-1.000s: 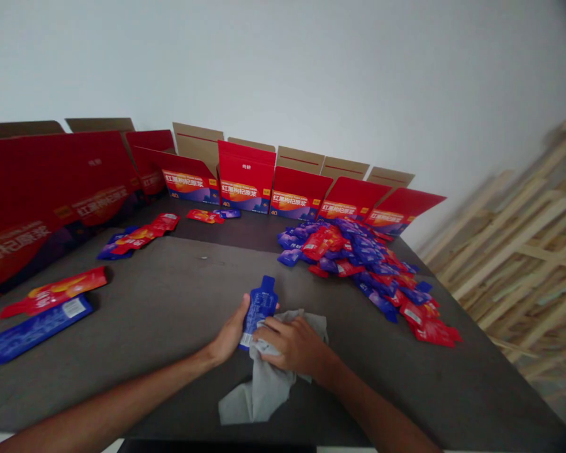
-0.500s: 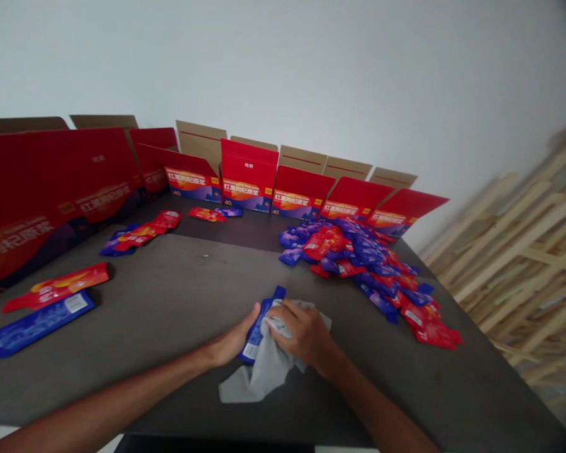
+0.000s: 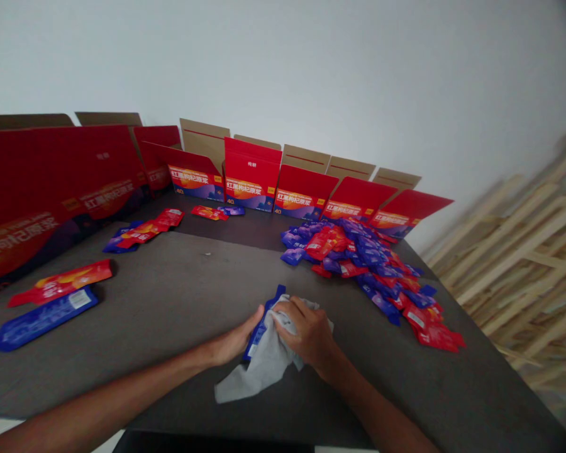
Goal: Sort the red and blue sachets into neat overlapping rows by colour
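Near the front edge of the dark table, my left hand [image 3: 238, 338] holds the left side of a blue pouch [image 3: 259, 331] whose narrow neck points away from me. My right hand [image 3: 306, 327] is closed around a bunched light grey cloth [image 3: 264, 371], pressed over the right part of the pouch. The cloth's loose end trails toward the table's front edge and hides much of the pouch. To the left lie a red pouch [image 3: 66, 282] and another blue pouch [image 3: 42, 319], side by side.
Open red boxes [image 3: 249, 179] line the table's back and left side. A pile of blue and red pouches [image 3: 358, 251] lies on the right. Small groups of pouches [image 3: 146, 233] lie before the boxes. Wooden slats [image 3: 523, 264] stand beyond the table [image 3: 188, 283] at right.
The cloth has spread further over the blue pouch, and its loose end has shifted slightly left. My right hand stays closed on it. The whole view has shifted a little.
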The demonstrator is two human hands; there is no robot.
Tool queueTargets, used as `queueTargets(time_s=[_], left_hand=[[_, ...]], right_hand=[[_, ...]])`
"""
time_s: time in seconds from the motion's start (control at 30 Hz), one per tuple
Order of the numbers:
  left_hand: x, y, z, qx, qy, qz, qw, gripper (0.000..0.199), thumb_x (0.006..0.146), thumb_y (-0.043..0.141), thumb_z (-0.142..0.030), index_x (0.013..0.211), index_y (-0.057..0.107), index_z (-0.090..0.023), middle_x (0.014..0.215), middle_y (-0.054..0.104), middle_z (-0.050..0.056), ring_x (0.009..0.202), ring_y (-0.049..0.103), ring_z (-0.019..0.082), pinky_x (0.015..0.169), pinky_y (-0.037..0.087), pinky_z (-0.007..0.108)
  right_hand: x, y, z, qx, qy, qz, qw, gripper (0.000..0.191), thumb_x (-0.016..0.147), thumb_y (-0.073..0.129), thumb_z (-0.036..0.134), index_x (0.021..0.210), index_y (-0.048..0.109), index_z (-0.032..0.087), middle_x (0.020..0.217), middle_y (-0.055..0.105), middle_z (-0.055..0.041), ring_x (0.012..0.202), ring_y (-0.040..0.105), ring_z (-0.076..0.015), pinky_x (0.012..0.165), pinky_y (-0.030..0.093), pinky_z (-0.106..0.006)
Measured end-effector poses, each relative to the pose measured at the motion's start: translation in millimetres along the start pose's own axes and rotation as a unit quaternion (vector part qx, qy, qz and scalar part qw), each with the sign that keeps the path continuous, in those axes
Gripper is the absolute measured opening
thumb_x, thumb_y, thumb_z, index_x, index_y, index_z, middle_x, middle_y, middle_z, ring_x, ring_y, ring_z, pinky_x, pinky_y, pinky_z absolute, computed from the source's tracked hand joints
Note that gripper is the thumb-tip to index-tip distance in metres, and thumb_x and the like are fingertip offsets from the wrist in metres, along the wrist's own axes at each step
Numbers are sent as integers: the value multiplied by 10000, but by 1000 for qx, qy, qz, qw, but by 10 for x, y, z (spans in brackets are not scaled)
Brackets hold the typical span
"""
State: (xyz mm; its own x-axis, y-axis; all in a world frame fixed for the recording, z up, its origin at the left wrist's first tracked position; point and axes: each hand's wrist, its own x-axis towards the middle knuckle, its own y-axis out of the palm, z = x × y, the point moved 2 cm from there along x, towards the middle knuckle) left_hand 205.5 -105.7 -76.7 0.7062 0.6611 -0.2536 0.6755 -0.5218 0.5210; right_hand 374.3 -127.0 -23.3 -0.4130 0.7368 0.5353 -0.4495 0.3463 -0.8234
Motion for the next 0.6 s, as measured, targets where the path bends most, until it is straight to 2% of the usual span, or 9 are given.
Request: queueTargets(time_s=[0.1,0.17,0.27,0.4,0.5,0.6], left_hand=[[-6,44,4,-11,-13,42,999,695,866,548,-779,1113,739,-159,992,773,91,1087,675,279,1034,448,393],[-3,64,-8,-20,0,51,999,689,879,551,-761,1129,734,-145,1012,769,104,1101,669,276,1031,446,382],[2,68,-32,-48,19,39,998,686,887,573,-734,1190,710,-134,992,760,105,1009,688,248,932,487,344],[-33,66,-65,-75,7,20,997,725,918,529,-725,1425,565,-208,1026,751,85,863,700,209,753,504,297],[-56,54,-55,-43,13,20,999,740,921,516,-730,1449,548,-212,999,750,82,823,699,204,734,504,298],[-48,13,-7,13,38,16,999,720,904,541,-734,1361,633,-185,1003,754,91,926,703,240,848,513,341]], right_hand=[[14,-39,-35,8,11,-18,1000,126,956,644,253,1074,683,238,983,722,-56,850,702,-179,683,495,-246],[7,-33,-27,11,-9,-10,1000,131,956,644,266,1078,681,235,972,720,-54,830,698,-176,658,484,-246],[-25,14,37,16,-88,34,995,195,948,668,325,1120,672,233,1005,724,-52,820,695,-175,627,467,-255],[-82,83,144,7,-171,120,978,294,927,710,415,1171,653,260,1040,730,-21,750,677,-167,591,446,-272],[-92,87,155,-9,-171,143,975,318,923,717,429,1189,652,267,1039,734,-17,740,673,-160,595,440,-268],[-58,35,94,-12,-132,94,987,264,937,691,393,1155,662,247,1029,735,-39,802,692,-171,608,443,-263]])
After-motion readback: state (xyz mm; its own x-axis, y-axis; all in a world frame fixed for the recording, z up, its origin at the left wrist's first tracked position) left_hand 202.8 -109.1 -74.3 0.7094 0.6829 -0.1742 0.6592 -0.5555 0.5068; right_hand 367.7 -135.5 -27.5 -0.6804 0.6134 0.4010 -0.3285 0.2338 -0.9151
